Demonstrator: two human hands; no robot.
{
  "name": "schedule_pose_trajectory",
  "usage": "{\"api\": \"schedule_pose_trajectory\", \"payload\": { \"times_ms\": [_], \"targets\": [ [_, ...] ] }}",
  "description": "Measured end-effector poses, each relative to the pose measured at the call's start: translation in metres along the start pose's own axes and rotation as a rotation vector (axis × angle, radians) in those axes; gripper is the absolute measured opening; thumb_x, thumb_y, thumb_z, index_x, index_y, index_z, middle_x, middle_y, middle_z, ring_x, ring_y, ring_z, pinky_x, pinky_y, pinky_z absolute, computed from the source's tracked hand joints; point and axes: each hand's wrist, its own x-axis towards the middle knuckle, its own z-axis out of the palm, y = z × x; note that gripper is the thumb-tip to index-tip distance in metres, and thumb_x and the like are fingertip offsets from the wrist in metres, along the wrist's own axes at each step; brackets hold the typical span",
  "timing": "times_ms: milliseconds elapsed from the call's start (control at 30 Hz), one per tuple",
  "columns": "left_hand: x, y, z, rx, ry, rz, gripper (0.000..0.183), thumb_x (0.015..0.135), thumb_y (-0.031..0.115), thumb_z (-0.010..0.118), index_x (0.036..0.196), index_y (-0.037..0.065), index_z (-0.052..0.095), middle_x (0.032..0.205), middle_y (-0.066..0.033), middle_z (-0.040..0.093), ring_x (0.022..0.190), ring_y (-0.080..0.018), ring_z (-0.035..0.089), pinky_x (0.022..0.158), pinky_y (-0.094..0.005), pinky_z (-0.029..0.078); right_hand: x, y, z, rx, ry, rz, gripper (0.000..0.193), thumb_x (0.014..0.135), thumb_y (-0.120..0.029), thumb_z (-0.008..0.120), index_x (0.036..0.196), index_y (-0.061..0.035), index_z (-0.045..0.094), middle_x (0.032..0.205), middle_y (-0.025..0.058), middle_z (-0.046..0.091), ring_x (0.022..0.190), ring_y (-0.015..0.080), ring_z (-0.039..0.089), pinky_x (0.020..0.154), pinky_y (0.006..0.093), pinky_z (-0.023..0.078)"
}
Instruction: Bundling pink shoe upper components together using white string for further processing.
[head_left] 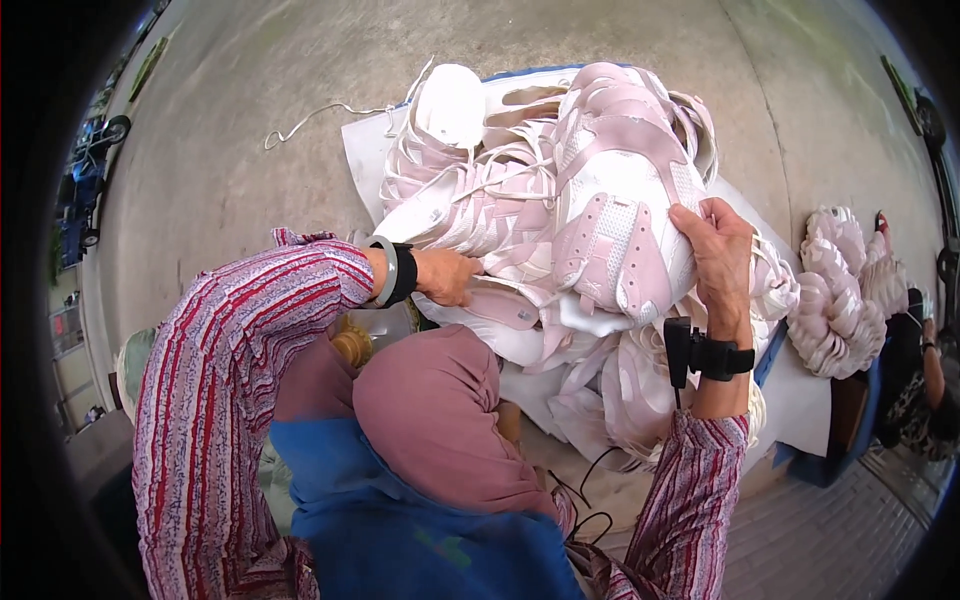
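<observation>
Down at centre frame our left hand [447, 276] digs into the pile, fingers hidden, grip unclear; our right hand [722, 250] clasps a pink-and-white shoe upper [615, 235] with curled fingers atop the heap [520, 200], more stacked pieces [840, 300] far right

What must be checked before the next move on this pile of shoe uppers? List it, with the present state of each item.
1. Right hand on the top upper: ok, fingers lie over its right edge.
2. Left hand placed: ok, tucked into the lower pieces at the left of the pile; what its fingers grip, cannot tell.
3. Top upper free of the others: cannot tell, laces and straps cross beneath it.
4. Loose lace on the concrete floor: not ok, it trails away from the pile.
5. Second stack at the right: ok, stands apart from the pile.
6. Wrist devices clear of the pieces: ok.
</observation>
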Motion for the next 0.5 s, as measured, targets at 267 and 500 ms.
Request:
{"api": "schedule_pose_trajectory", "payload": {
  "times_ms": [267, 500],
  "targets": [
    [-0.008, 0.008, -0.024, -0.05, 0.057, -0.013, 0.029, 0.083, 0.02, 0.045, 0.1, 0.0, 0.057, 0.092, -0.0265, 0.06, 0.092, -0.0404, 0.057, 0.082, -0.0454, 0.044, 0.017, 0.002, -0.011, 0.234, -0.079, 0.046, 0.019, 0.072, -0.013, 0.07, 0.073, 0.0018, 0.058, 0.064, 0.0014, 0.055, 0.055, 0.0076, 0.048, 0.048, 0.0227, 0.036],
    [-0.069, 0.017, -0.07, -0.642, 0.291, 0.048, 0.043, 0.075, 0.0, 0.052, 0.118, 0.005, 0.053, 0.085, -0.0086, 0.06, 0.077, -0.0167, 0.055, 0.072, -0.0305, 0.046, 0.037, -0.001, -0.013, 0.238, -0.182, 0.072, 0.018, 0.076, -0.013, 0.071, 0.072, -0.0052, 0.055, 0.065, -0.0009, 0.053, 0.053, 0.0075, 0.047, 0.045, 0.022, 0.035]
  ]
}}
